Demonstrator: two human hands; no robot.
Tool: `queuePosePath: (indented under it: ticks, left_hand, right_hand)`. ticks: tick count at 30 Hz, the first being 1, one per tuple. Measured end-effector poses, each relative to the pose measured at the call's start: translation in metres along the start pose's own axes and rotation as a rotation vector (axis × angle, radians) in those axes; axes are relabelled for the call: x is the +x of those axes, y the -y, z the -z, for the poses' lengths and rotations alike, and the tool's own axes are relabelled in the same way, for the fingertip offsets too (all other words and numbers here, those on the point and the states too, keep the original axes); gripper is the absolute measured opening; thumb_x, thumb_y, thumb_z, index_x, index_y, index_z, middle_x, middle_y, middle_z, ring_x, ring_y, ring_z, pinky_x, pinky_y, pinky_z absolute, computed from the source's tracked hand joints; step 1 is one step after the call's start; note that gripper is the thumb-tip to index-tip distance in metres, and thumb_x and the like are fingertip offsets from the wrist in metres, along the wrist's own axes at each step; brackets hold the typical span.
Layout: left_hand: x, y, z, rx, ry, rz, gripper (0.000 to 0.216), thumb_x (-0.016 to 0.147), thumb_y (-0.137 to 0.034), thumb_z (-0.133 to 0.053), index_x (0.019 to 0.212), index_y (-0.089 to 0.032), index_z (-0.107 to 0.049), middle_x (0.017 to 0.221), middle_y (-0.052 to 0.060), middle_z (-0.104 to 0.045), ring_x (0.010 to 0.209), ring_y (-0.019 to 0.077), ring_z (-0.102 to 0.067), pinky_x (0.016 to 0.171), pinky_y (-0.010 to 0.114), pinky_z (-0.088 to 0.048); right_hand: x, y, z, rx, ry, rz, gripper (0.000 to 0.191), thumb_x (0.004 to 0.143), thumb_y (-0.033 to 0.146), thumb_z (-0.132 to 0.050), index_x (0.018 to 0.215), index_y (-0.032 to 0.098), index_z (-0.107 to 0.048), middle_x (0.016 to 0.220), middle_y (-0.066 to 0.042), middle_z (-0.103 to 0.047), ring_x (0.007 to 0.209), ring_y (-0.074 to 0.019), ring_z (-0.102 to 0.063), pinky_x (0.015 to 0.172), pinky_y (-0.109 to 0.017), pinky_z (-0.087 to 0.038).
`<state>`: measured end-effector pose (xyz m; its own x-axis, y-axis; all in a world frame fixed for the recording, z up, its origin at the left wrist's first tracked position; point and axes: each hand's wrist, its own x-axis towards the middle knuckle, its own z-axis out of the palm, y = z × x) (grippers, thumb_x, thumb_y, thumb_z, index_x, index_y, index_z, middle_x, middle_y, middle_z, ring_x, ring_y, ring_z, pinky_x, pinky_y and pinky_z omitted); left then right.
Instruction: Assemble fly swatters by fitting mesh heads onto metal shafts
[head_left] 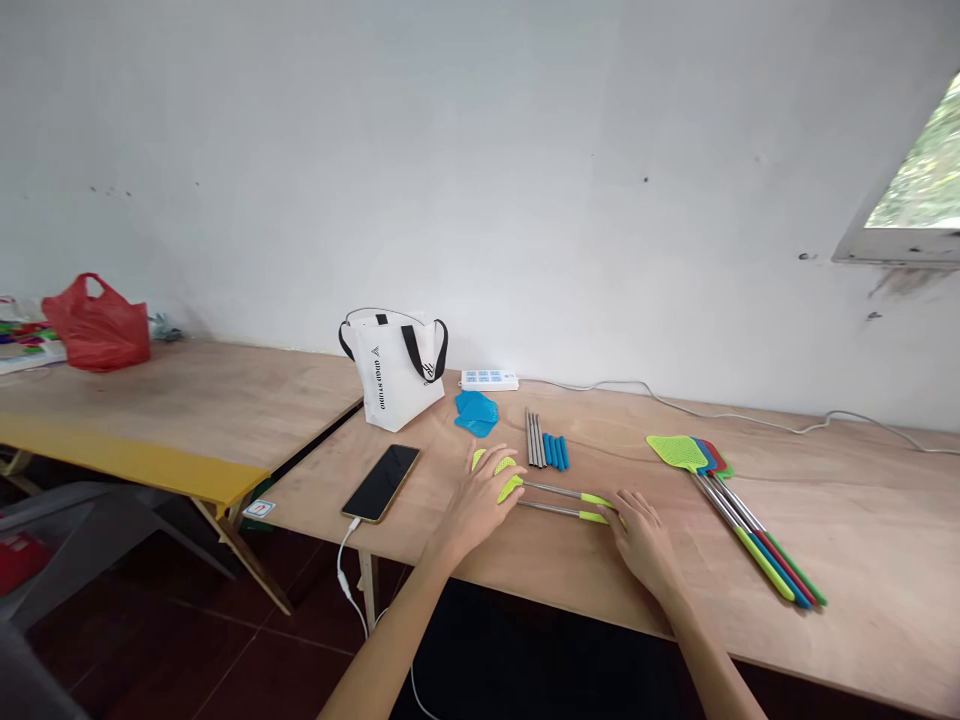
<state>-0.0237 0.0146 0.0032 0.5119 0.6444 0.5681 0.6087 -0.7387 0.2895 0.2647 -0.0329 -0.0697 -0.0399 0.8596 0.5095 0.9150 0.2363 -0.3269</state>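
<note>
Two yellow-green fly swatters [551, 489] with metal shafts lie side by side across the table in front of me. My left hand [476, 500] grips them at the mesh heads, with its fingers curled over and partly hiding them. At the other end, my right hand [641, 530] has its thumb and fingers around the ends of the yellow-green handles [594, 517]. Just beyond are several loose metal rods [535, 438] and several blue handle grips [556, 452]. Blue swatter heads [476, 412] lie stacked behind my left hand.
Finished fly swatters [739, 520] in several colours lie fanned at the right. A phone [382, 482] on a charging cable, a white bag [397, 370] and a power strip [489, 380] are on the left. A red plastic bag [105, 325] sits on the neighbouring table.
</note>
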Motion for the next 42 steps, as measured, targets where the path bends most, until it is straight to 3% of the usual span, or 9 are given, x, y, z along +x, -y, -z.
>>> queuePosePath:
  ticks: [5,11,18,23,30,36,39,42]
  left_hand:
    - [0.000,0.002,0.000,-0.033,-0.009,-0.002,0.017,0.098,-0.024,-0.058,0.110,-0.027,-0.070,0.137,0.006,-0.061,0.135,0.0271,-0.051,0.123,0.060,-0.024]
    - [-0.001,0.010,0.003,-0.094,-0.013,0.036,0.017,0.095,-0.025,-0.060,0.106,-0.028,-0.073,0.129,0.005,-0.065,0.125,0.0288,-0.057,0.114,0.056,-0.038]
    - [-0.002,0.021,0.010,-0.097,0.020,0.115,0.019,0.094,-0.025,-0.061,0.109,-0.029,-0.073,0.130,0.006,-0.064,0.123,0.0312,-0.057,0.106,0.055,-0.046]
    - [-0.002,0.017,0.018,-0.136,0.050,0.129,0.020,0.095,-0.026,-0.059,0.109,-0.028,-0.073,0.128,0.007,-0.064,0.121,0.0300,-0.060,0.104,0.052,-0.049]
    - [0.000,0.004,0.028,-0.176,0.025,0.103,0.019,0.098,-0.031,-0.057,0.104,-0.029,-0.074,0.124,0.006,-0.067,0.119,0.0287,-0.062,0.104,0.050,-0.051]
    - [0.000,0.001,0.056,-0.206,-0.131,0.134,0.021,0.101,-0.034,-0.053,0.103,-0.028,-0.073,0.127,0.004,-0.066,0.122,0.0259,-0.060,0.109,0.045,-0.045]
    - [-0.003,0.007,0.074,-0.283,-0.321,0.175,0.025,0.102,-0.039,-0.052,0.102,-0.026,-0.074,0.118,0.005,-0.070,0.117,0.0256,-0.062,0.106,0.040,-0.045]
    - [-0.006,0.016,0.085,-0.409,-0.541,0.318,0.037,0.103,-0.047,-0.047,0.099,-0.023,-0.074,0.110,0.007,-0.073,0.112,0.0262,-0.064,0.100,0.036,-0.047]
  right_hand:
    - [-0.002,-0.007,-0.006,-0.030,0.020,0.000,0.034,0.103,0.032,-0.038,0.117,0.030,-0.069,0.098,-0.007,-0.064,0.096,-0.0254,-0.059,0.083,-0.037,-0.047]
    - [-0.005,-0.006,-0.008,-0.094,0.006,0.000,0.047,0.098,0.015,-0.036,0.128,0.034,-0.066,0.114,-0.008,-0.064,0.106,-0.0242,-0.059,0.087,-0.038,-0.049]
    - [-0.002,0.002,-0.006,-0.077,0.003,0.083,0.027,0.101,0.039,-0.050,0.121,0.034,-0.068,0.129,-0.007,-0.062,0.119,-0.0271,-0.058,0.100,-0.046,-0.048]
    - [-0.003,0.006,-0.009,-0.069,0.014,0.130,0.023,0.101,0.039,-0.050,0.114,0.033,-0.068,0.135,-0.007,-0.060,0.124,-0.0273,-0.057,0.106,-0.050,-0.044]
    - [0.000,0.015,0.001,0.063,0.080,0.152,0.020,0.102,0.033,-0.049,0.098,0.028,-0.067,0.128,-0.007,-0.063,0.119,-0.0257,-0.059,0.107,-0.050,-0.043]
    - [0.005,0.018,0.020,0.257,0.217,0.179,0.025,0.103,0.038,-0.045,0.099,0.028,-0.068,0.118,-0.007,-0.069,0.111,-0.0243,-0.062,0.100,-0.046,-0.048]
    - [0.005,0.016,0.026,0.364,0.219,0.111,0.030,0.102,0.047,-0.046,0.098,0.028,-0.069,0.111,-0.006,-0.072,0.105,-0.0241,-0.065,0.096,-0.043,-0.051]
    - [0.004,0.018,0.032,0.432,0.132,-0.040,0.036,0.099,0.056,-0.047,0.099,0.027,-0.069,0.102,-0.006,-0.074,0.099,-0.0246,-0.069,0.085,-0.038,-0.055]
